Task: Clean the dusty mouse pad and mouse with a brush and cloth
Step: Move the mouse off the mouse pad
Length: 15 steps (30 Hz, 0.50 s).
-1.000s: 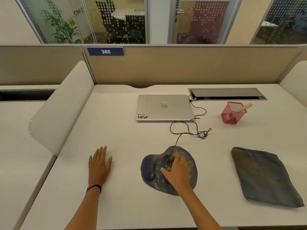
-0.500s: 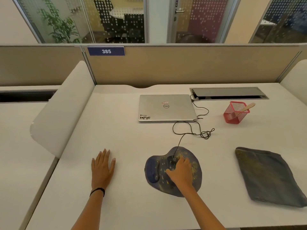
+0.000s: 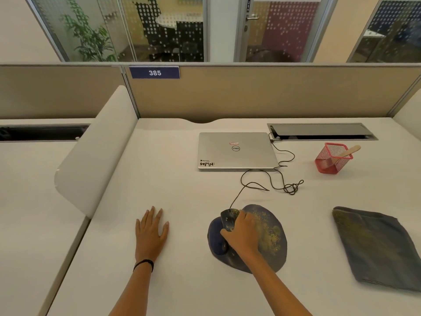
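I've got my right hand [image 3: 245, 233] curled around the mouse [image 3: 228, 219] on the dusty mouse pad [image 3: 271, 236], left hand [image 3: 150, 231] flat and spread on the desk [image 3: 182, 201].

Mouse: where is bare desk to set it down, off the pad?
Bare desk lies between the left hand and the mouse pad, and a wider patch left of the laptop. Another strip runs between the pad and the cloth. Behind the pad it is crowded: the mouse cable loops and tangles there.
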Available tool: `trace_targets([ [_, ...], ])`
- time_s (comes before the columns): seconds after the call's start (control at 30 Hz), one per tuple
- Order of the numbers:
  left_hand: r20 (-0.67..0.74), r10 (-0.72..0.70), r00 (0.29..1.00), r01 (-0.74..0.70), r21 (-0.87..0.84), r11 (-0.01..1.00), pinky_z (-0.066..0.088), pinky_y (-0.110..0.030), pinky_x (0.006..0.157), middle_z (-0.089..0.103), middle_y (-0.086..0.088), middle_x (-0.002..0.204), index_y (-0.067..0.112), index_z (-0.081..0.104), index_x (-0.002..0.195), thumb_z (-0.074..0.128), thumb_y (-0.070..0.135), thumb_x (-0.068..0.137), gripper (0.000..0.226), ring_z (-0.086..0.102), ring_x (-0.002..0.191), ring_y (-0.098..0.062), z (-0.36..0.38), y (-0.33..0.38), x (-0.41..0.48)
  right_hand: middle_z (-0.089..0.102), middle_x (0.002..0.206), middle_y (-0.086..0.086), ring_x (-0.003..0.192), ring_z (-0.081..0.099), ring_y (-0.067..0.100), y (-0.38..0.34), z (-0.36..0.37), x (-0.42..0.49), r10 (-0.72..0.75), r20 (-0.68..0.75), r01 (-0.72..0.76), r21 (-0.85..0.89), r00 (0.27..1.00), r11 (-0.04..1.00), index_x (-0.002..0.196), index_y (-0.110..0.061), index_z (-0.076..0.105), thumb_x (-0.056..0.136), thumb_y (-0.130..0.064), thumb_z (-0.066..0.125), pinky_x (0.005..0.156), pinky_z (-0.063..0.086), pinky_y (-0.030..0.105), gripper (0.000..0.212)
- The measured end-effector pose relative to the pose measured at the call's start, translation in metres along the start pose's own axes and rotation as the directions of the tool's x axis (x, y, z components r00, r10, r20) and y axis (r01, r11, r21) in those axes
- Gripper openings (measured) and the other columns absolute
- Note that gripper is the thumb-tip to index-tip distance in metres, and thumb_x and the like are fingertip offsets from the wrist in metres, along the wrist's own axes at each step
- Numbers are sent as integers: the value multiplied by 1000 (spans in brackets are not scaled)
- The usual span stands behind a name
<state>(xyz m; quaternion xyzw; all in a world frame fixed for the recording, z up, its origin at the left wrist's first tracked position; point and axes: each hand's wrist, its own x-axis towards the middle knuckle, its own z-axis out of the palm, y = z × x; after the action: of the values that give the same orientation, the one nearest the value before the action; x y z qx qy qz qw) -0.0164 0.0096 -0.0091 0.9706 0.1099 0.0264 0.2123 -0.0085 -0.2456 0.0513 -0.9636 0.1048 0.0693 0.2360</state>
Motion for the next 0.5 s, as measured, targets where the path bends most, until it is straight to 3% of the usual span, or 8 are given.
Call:
trace_targets([
  [0.17,-5,17,1000,-17,4,1000,5,-42,121,26,-2,157,21,36,146,7,61,79,84,18,147,-21,-1,-1,0,44,123,8,113,44,23,-23,9,2,-74,35,75,-31,997,997,122,-9,39,77,-44,65,87,46,30,63],
  [0.5,9,19,1000,-19,-4,1000,3,-44,121,25,-3,157,20,34,147,6,61,78,85,18,147,-21,0,-3,4,45,121,9,109,44,24,-73,39,-4,-178,129,185,-50,976,981,118,-10,40,75,-39,63,86,44,31,57],
])
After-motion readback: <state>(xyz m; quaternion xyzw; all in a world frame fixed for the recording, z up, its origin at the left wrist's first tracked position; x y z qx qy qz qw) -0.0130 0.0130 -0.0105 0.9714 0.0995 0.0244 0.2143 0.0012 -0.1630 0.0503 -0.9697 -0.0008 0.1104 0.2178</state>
